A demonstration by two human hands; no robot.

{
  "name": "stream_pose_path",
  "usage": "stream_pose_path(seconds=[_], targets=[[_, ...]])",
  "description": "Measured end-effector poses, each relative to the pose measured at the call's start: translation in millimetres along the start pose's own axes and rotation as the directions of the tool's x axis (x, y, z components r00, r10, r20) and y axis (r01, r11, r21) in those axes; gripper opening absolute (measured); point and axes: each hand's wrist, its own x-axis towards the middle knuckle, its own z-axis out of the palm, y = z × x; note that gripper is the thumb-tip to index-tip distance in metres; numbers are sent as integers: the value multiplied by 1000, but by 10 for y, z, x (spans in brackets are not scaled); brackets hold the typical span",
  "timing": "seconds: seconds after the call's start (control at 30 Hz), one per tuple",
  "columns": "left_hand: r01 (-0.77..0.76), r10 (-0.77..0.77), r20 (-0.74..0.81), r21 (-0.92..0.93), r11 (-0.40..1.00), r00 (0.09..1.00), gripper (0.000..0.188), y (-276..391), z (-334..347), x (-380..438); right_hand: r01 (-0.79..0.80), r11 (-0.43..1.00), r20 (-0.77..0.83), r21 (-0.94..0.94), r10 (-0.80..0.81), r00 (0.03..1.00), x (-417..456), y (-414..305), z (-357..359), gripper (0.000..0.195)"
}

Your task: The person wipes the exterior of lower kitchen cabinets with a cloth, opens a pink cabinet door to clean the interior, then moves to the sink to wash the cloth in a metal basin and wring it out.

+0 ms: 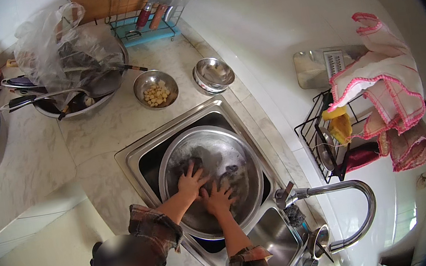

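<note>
A large round stainless-steel basin rests over the bigger bowl of a double sink. Shallow greyish liquid with some foam appears to lie in it. Inside the basin, my left hand is spread, its fingertips beside a dark patch whose nature I cannot tell. Just right of it and lower, my right hand also has its fingers apart, palm down. No object shows in either hand. A small dark spot lies above the right fingertips.
A curved faucet swings out to the right, by the smaller sink bowl. Behind the sink stand a steel bowl of peeled garlic cloves and stacked bowls. Cookware fills a basin at back left. Cloths hang above a wire rack.
</note>
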Motion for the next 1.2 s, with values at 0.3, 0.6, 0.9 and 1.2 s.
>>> stream_pose_path(seconds=[0.3,0.6,0.9,1.2], targets=[[49,-47,122,-13,999,991,75,-2,271,244,20,993,-127,-113,-35,991,53,181,105,58],[126,-171,55,-892,435,984,88,6,-217,-78,-117,473,-74,873,366,928,-96,-67,-78,69],[185,-65,266,-808,-560,962,61,24,74,112,230,573,-413,786,212,885,-1075,-1037,-872,40],[351,-196,340,-936,22,920,29,148,-132,-69,-70,604,-416,794,623,662,50,-241,-301,33]])
